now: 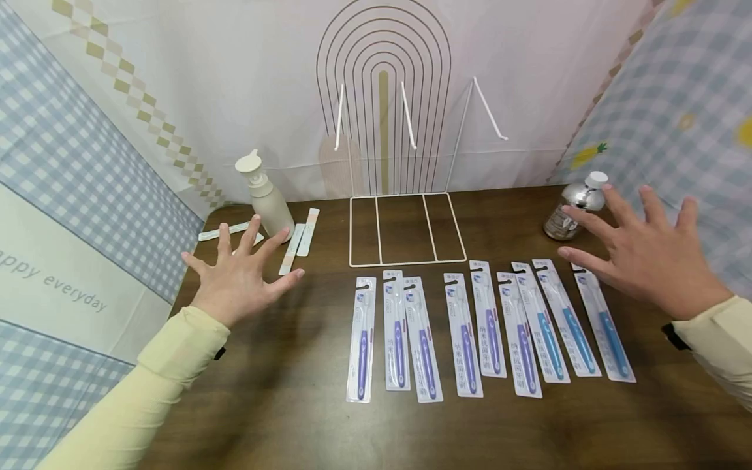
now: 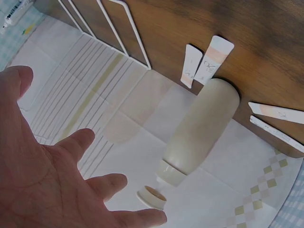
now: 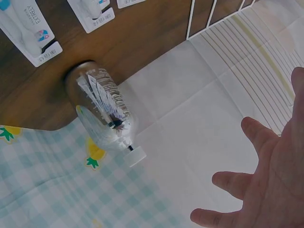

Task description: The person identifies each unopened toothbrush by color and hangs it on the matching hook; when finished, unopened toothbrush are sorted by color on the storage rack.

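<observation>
My left hand [image 1: 237,281] hovers with spread fingers over the left of the table, in front of a beige pump bottle [image 1: 272,205]. On the other side my right hand [image 1: 652,254] is spread too, its fingertips overlapping a silver bottle with a white cap [image 1: 572,209] in the head view. Both hands hold nothing. Between them lies a row of packaged toothbrushes, several with purple handles [image 1: 362,362] and a few with blue handles [image 1: 578,336]. Behind the row stands a white wire rack [image 1: 408,262] with three upward prongs [image 1: 408,117].
Slim paper sachets [image 1: 308,232] lie beside the pump bottle, with others [image 2: 278,112] to its left. A patterned white cloth [image 1: 247,85] hangs behind the brown table [image 1: 282,405]. Checked cloth [image 1: 76,111] borders the left side, and more [image 1: 664,117] hangs at the right.
</observation>
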Motion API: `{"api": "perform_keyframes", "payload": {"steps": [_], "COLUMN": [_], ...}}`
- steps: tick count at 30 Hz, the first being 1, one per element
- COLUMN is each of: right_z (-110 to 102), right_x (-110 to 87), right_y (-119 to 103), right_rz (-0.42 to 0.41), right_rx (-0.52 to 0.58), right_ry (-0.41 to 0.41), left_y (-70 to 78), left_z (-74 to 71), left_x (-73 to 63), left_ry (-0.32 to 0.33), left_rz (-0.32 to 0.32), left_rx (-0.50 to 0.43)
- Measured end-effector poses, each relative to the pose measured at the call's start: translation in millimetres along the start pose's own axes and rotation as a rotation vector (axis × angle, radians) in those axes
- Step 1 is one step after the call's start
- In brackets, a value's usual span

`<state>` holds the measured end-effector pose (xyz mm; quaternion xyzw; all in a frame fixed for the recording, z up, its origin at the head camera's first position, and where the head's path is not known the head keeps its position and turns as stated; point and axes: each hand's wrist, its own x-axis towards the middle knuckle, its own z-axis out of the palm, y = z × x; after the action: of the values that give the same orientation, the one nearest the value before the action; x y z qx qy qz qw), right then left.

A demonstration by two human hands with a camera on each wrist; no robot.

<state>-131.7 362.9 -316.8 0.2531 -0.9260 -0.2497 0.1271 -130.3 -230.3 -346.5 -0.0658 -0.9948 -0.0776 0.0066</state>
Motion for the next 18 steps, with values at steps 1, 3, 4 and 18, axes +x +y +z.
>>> {"api": "perform_keyframes", "payload": {"steps": [1,3,4,18], "right_z": [0.5,0.5,0.7,-2.3], "right_x": [1.1,3.6,5.1,8.7], "right_y": [0.4,0.2,0.6,4.2], "right_rz": [0.021,0.069,0.102,0.168], "right_rx": [0.021,0.067,0.098,0.147], "right_ry": [0.003,-0.022,-0.039,-0.076], "left_y": [-0.2,-0.4,-0.6,0.1], "left_z": [0.0,-0.3,-0.3,-3.0], "left_x": [0.3,0.9,1.0,2.6], "left_ry": [0.000,0.002,0.002,-0.011], "left_rz": [0.000,0.001,0.002,0.006], "left_rx": [0.001,0.002,0.003,0.003]}}
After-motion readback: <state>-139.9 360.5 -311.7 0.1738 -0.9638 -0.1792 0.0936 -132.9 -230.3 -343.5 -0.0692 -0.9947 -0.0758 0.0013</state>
